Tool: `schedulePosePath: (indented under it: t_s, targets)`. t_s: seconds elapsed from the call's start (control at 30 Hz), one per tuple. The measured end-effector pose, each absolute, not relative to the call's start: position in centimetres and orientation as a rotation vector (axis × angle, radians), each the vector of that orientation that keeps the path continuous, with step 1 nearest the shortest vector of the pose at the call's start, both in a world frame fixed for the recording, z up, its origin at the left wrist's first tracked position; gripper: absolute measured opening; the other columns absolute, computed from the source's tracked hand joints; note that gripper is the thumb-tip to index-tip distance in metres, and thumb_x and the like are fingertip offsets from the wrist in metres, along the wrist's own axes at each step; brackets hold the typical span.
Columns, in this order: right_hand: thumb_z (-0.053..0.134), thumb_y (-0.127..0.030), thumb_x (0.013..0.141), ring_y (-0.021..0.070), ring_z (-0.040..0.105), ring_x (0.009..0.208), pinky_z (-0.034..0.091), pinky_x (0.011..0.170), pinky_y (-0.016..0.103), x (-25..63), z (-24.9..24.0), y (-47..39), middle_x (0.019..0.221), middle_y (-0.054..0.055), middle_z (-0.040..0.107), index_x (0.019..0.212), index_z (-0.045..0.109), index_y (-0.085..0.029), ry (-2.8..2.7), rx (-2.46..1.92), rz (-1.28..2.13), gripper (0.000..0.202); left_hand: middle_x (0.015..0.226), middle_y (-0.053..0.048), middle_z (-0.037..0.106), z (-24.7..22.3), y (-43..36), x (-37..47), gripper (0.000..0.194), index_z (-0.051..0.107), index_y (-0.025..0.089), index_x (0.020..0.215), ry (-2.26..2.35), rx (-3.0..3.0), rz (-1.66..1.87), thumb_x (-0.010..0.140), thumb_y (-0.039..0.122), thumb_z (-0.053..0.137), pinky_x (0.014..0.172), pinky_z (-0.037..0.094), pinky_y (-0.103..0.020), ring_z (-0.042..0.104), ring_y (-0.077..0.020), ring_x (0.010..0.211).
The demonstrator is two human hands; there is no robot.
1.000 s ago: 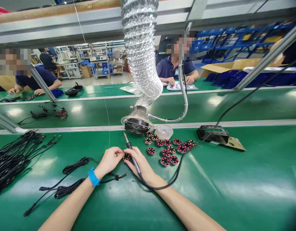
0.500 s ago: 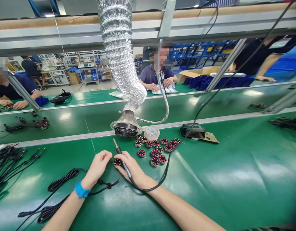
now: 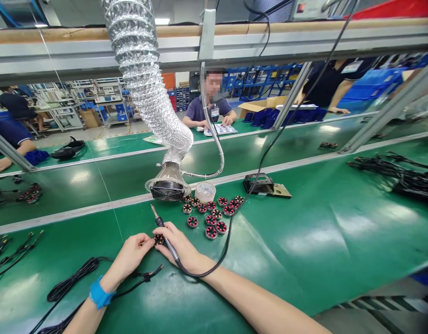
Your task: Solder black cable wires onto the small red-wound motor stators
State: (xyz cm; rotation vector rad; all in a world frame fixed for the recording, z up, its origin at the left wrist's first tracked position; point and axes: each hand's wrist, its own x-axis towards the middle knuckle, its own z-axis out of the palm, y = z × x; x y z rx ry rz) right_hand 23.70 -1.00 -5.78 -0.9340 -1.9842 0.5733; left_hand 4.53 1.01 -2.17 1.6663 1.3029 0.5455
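On the green worktop (image 3: 304, 241), near its front edge, both hands pinch a small round copper-wound stator (image 3: 158, 239): left hand (image 3: 130, 255) beside it, right hand (image 3: 181, 248) also gripping a black soldering iron (image 3: 163, 232).

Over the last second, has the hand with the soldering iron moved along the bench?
No. The right hand keeps its place just in front of the extraction fan and left of the round parts; only the camera swung.

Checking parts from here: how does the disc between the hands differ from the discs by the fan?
The held disc is pinched between left hand and right hand; the loose discs lie untouched on the belt. The held disc is alone; the loose discs are clustered. Both are small, round, dark with red.
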Motion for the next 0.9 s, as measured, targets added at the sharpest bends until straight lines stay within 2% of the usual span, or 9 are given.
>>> schedulePosePath:
  t_s: [0.2,0.37,0.57,0.77,0.9]
  targets:
    - [0.061,-0.016,0.09,0.015,0.059,0.089,0.052,0.083,0.029,23.6,-6.0,-0.8,0.112,0.006,0.052,0.126,0.052,-0.023,-1.982,-0.938,0.559,0.038,0.072,0.0,0.056,-2.7,1.0,4.1,0.047,0.057,0.016,0.075,1.262,1.677,0.53,0.079,0.064,0.059,0.063,0.037,-0.026,0.048,-0.0154,0.068]
    - [0.061,-0.014,0.089,0.0149,0.059,0.089,0.052,0.082,0.029,23.6,-5.7,-0.9,0.112,0.006,0.053,0.126,0.052,-0.023,-1.998,-0.937,0.557,0.039,0.071,0.001,0.053,-1.5,0.6,4.8,0.046,0.056,0.016,0.074,1.225,1.542,0.567,0.077,0.062,0.061,0.061,0.037,-0.025,0.046,-0.0136,0.066]
    - [0.057,-0.014,0.092,0.0165,0.06,0.093,0.053,0.085,0.031,23.6,-5.5,-1.1,0.11,0.007,0.053,0.125,0.052,-0.023,-1.986,-0.926,0.559,0.035,0.055,0.009,0.03,0.3,0.6,4.4,0.046,0.054,0.018,0.077,1.286,1.319,0.732,0.076,0.062,0.065,0.046,0.015,-0.023,0.021,-0.0068,0.047]
    - [0.057,-0.016,0.093,0.0188,0.061,0.096,0.054,0.086,0.033,23.5,-5.7,-1.1,0.11,0.007,0.053,0.125,0.051,-0.025,-1.976,-0.936,0.56,0.034,0.06,0.002,0.051,-0.5,0.2,3.6,0.045,0.064,0.014,0.075,1.331,1.578,0.519,0.072,0.058,0.072,0.052,0.028,-0.023,0.04,-0.0099,0.055]
    - [0.056,-0.017,0.094,0.0189,0.061,0.095,0.055,0.085,0.034,23.5,-5.6,-1.2,0.108,0.007,0.052,0.126,0.05,-0.025,-1.979,-0.953,0.563,0.033,0.07,-0.003,0.062,-1.4,0.0,3.9,0.038,0.069,0.013,0.079,1.286,1.642,0.531,0.076,0.051,0.069,0.06,0.038,-0.026,0.051,-0.0145,0.064]
